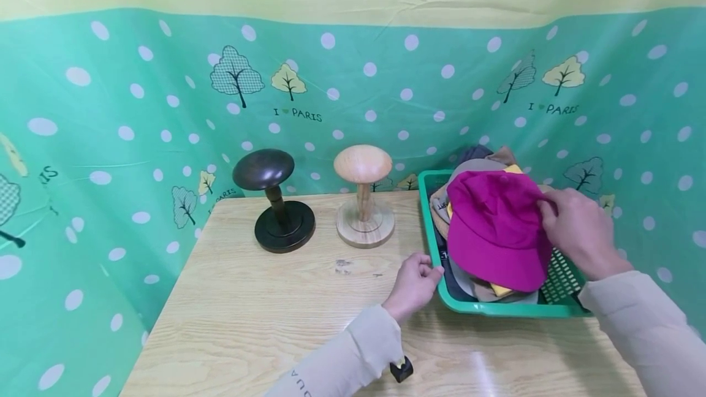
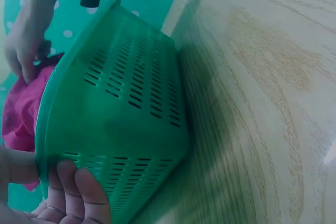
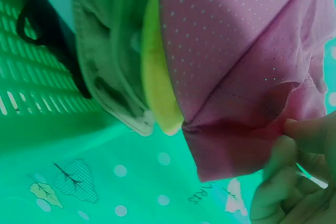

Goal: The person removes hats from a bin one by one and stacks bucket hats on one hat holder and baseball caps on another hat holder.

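A magenta baseball cap (image 1: pixel 499 216) lies on top of a heap of caps in the green plastic basket (image 1: pixel 496 309), its brim towards me. My right hand (image 1: pixel 581 228) pinches the cap's right edge between thumb and fingers. In the right wrist view, the cap's perforated fabric (image 3: pixel 231 30) is creased near the fingertips. At the basket's left side, my left hand (image 1: pixel 413 283) grips the rim. The left wrist view has the thumb (image 2: pixel 18 166) over the rim and the fingers (image 2: pixel 73 192) against the slotted outer wall.
A dark hat stand (image 1: pixel 284 225) and a pale wooden hat stand (image 1: pixel 364 222) stand at the back of the wooden table (image 1: pixel 265 311), left of the basket. Under the magenta cap, grey, tan and yellow caps show. A dotted green curtain (image 1: pixel 369 90) hangs behind and at both sides.
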Demonstrator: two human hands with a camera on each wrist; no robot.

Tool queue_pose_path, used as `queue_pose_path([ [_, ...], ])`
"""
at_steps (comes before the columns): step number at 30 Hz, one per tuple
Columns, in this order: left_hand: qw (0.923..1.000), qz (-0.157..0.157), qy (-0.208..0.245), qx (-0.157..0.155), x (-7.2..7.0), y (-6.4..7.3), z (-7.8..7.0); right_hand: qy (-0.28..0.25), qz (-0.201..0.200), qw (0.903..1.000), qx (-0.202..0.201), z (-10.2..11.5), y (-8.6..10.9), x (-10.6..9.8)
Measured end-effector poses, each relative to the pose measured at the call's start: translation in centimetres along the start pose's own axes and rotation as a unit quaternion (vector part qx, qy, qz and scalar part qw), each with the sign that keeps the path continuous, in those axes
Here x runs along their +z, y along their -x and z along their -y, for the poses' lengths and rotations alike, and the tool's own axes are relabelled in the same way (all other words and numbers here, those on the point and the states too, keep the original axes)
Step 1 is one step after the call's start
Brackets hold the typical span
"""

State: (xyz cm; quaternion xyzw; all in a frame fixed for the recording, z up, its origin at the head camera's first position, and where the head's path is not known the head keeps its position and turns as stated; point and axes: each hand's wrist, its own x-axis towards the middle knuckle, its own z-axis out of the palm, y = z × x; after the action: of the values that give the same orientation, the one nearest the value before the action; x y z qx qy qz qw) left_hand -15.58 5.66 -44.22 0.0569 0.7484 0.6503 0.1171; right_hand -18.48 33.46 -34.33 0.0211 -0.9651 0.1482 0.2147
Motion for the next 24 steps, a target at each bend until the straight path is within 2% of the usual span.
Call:
queue_pose_path([
  [7,1.0,0.002,-0.002,-0.004,-0.1,0.2,-0.2,-0.018,-0.034,0.9992,-0.007,1.1,0.2,-1.6],
  [10,1.0,0.005,-0.001,-0.006,-0.2,0.2,-0.2,-0.019,-0.062,0.9976,-0.021,1.7,0.2,-2.3],
  [15,0.9998,0.009,0.016,-0.013,-0.4,0.3,-0.2,-0.022,-0.119,0.9912,-0.055,2.9,0.2,-3.1],
  [18,0.9995,0.013,0.025,-0.015,-0.5,0.3,-0.1,-0.022,-0.136,0.9882,-0.068,3.6,0.3,-3.6],
  [24,0.9997,0.018,0.01,-0.01,-0.5,0.4,-0.2,-0.021,-0.174,0.9802,-0.091,4.9,0.4,-4.5],
])
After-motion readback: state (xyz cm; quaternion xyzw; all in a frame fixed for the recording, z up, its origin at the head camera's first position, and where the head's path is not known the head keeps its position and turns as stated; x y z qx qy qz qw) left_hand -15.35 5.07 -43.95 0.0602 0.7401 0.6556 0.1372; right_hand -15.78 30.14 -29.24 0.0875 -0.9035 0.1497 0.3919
